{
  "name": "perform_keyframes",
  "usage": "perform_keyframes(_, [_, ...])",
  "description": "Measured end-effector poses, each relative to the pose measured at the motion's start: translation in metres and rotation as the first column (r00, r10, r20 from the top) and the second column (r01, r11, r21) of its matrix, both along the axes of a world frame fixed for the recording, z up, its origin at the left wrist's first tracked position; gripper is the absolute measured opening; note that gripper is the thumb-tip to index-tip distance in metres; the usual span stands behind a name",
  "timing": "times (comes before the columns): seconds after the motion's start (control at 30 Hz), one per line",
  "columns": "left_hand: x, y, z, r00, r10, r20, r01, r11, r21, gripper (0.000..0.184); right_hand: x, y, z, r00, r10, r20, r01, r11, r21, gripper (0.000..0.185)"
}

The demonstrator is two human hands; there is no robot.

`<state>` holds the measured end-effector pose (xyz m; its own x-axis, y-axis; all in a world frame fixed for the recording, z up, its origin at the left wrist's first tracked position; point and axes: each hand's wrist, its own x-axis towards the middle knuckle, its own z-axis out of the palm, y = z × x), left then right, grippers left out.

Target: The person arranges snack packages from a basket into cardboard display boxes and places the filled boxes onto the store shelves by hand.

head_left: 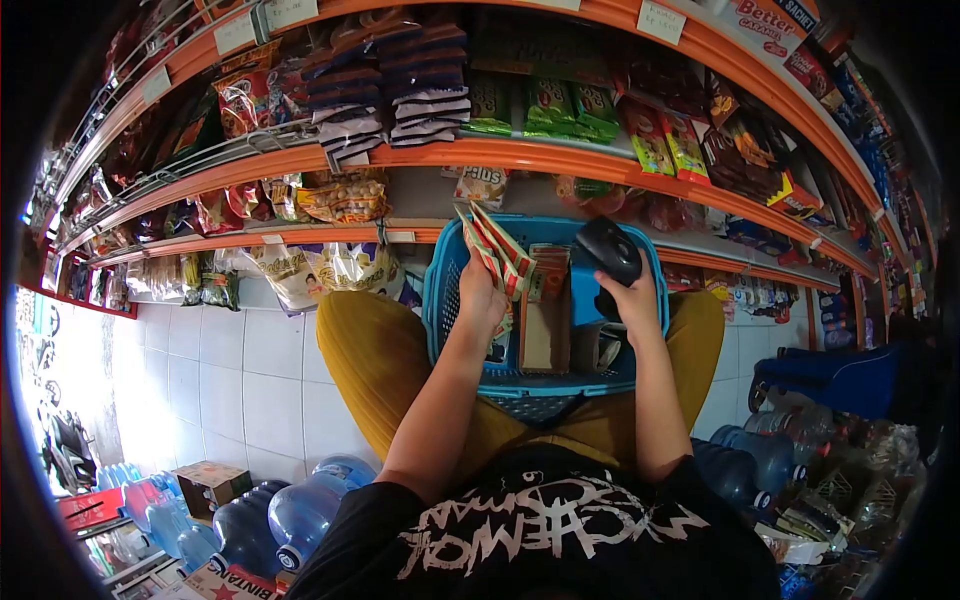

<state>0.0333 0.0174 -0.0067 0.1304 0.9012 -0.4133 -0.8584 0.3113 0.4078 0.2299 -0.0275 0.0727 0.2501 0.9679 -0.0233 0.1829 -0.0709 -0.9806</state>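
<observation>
My left hand (482, 300) grips a few flat packets (500, 252), cream with red and green edges, fanned out above the left side of a blue plastic basket (560, 389). In my right hand (632, 298) is a black handheld barcode scanner (608, 250), its head tilted toward the packets and apart from them. The basket stands between my bent legs. Inside it are an open cardboard box (545, 345) with more red packets at its far end, and a bright blue item (590, 292) partly hidden by the scanner and hand.
Orange-edged shelves (420, 158) with packaged snacks curve across the front. Striped packs (430, 90) and green packs (550, 105) fill one level. Large blue water jugs (305, 515) stand behind at left, others (760, 455) at right. A small carton (212, 487) sits on the left.
</observation>
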Motion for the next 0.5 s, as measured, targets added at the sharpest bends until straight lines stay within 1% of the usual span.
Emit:
perform_keyframes(0.03, [0.0, 0.0, -0.005, 0.999, -0.025, 0.047, 0.025, 1.0, -0.017, 0.043, 0.013, 0.004, -0.018, 0.998, -0.03, 0.058, 0.029, 1.0, 0.01, 0.042])
perform_keyframes(0.07, [0.002, 0.0, -0.003, 0.998, -0.025, 0.051, 0.026, 1.0, -0.013, 0.043, 0.028, 0.009, -0.043, 0.992, -0.061, 0.114, 0.059, 0.998, 0.021, 0.045])
perform_keyframes(0.1, [0.004, -0.001, 0.0, 0.994, -0.09, 0.055, 0.092, 0.995, -0.039, 0.047, 0.032, 0.009, -0.053, 0.991, -0.063, 0.117, 0.061, 0.998, 0.023, 0.045])
perform_keyframes(0.13, [0.006, -0.002, 0.002, 0.986, -0.154, 0.06, 0.158, 0.985, -0.066, 0.051, 0.035, 0.008, -0.06, 0.935, -0.122, 0.333, 0.131, 0.991, -0.005, 0.05])
perform_keyframes(0.17, [0.01, -0.003, -0.003, 0.974, -0.2, 0.108, 0.21, 0.973, -0.096, 0.053, 0.037, 0.007, -0.069, 0.831, -0.164, 0.532, 0.205, 0.978, -0.02, 0.054])
perform_keyframes(0.2, [0.013, -0.006, -0.002, 0.973, -0.204, 0.106, 0.214, 0.972, -0.096, 0.053, 0.039, 0.007, -0.084, 0.831, -0.167, 0.531, 0.209, 0.978, -0.02, 0.054])
perform_keyframes(0.27, [0.02, -0.015, 0.001, 0.85, -0.418, 0.32, 0.439, 0.898, 0.007, 0.053, 0.042, 0.007, -0.114, 0.778, -0.137, 0.614, 0.244, 0.965, -0.094, 0.061])
perform_keyframes(0.33, [0.029, -0.022, 0.007, 0.767, -0.516, 0.381, 0.538, 0.841, 0.056, 0.053, 0.041, 0.006, -0.127, 0.782, -0.144, 0.606, 0.243, 0.966, -0.085, 0.061])
perform_keyframes(0.4, [0.035, -0.029, 0.01, 0.758, -0.539, 0.368, 0.556, 0.828, 0.069, 0.051, 0.044, 0.009, -0.142, 0.777, -0.098, 0.622, 0.232, 0.963, -0.138, 0.064])
perform_keyframes(0.43, [0.038, -0.031, 0.008, 0.785, -0.556, 0.274, 0.555, 0.827, 0.087, 0.05, 0.048, 0.008, -0.15, 0.775, -0.068, 0.628, 0.159, 0.983, -0.09, 0.067])
perform_keyframes(0.47, [0.041, -0.032, 0.008, 0.806, -0.564, 0.177, 0.554, 0.826, 0.107, 0.048, 0.054, 0.007, -0.157, 0.774, -0.076, 0.629, 0.168, 0.982, -0.088, 0.067])
perform_keyframes(0.5, [0.039, -0.033, 0.012, 0.822, -0.529, 0.21, 0.523, 0.848, 0.087, 0.045, 0.056, 0.006, -0.157, 0.767, -0.005, 0.641, 0.181, 0.961, -0.209, 0.066])
